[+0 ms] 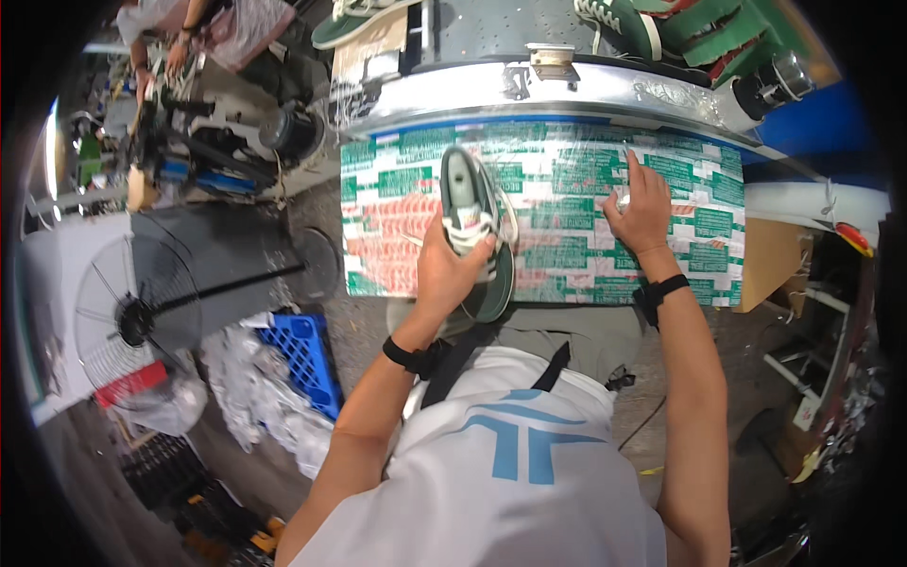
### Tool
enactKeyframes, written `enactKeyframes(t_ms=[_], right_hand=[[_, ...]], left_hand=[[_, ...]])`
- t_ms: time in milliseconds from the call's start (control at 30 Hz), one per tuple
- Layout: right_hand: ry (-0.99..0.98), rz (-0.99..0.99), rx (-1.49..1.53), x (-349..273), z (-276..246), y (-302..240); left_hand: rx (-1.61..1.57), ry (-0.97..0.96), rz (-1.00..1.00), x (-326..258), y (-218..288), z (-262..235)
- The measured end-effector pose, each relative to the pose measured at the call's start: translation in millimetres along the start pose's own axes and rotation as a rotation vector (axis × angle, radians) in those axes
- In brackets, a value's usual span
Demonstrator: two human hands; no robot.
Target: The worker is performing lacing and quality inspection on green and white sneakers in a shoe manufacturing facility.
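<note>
My left hand (452, 271) is closed round the side of a dark green sneaker (490, 291) with cream laces. The shoe lies with its opening (462, 180) upward and its toe toward me, over a worktable (557, 255) wrapped in green, white and red printed tape. Its loose laces trail at both sides. To the right, my right hand (644, 210) is over the same surface, apart from the shoe. Its forefinger is stretched out and the thumb stands off from it; a small pale patch shows between them, too unclear to name.
Beyond the table runs a metal-edged conveyor (463, 90), with another green sneaker (619, 25) and a green rack (709, 42). At left are a fan (135, 319), a blue plastic crate (304, 359) and clear plastic bags (248, 387). Another person's hand (177, 59) shows at far left.
</note>
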State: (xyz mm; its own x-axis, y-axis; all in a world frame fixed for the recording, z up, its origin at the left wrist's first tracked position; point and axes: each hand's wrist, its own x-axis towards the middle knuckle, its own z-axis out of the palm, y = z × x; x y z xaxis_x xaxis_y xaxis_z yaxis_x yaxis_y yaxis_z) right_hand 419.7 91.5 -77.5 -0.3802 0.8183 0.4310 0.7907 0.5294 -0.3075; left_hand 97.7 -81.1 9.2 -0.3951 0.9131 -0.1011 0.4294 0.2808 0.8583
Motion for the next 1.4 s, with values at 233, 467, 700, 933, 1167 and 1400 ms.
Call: enactKeyframes(t_ms=[233, 467, 700, 933, 1167, 1400], right_hand=[[-0.053, -0.059, 0.335, -6, -30, -107], [-0.24, -0.355, 0.56, -3, -70, -222], [-0.351, -0.491, 0.334, -10, -57, -225], [-0.401, -0.308, 0.413, -9, -62, -241], [-0.489, -0.282, 0.695, -11, -51, -292], [-0.622, -0.179, 0.669, -14, -91, -239]], left_hand=[[0.02, -0.076, -0.141, -18, -30, -35], [-0.48, -0.189, -0.089, -1, -46, -54], [0.567, 0.13, 0.5, 77, -83, -112], [-0.061, -0.421, -0.042, 112, -18, -56], [-0.157, -0.472, -0.017, 126, -31, -45], [-0.057, -0.443, 0.001, 107, -14, -33]])
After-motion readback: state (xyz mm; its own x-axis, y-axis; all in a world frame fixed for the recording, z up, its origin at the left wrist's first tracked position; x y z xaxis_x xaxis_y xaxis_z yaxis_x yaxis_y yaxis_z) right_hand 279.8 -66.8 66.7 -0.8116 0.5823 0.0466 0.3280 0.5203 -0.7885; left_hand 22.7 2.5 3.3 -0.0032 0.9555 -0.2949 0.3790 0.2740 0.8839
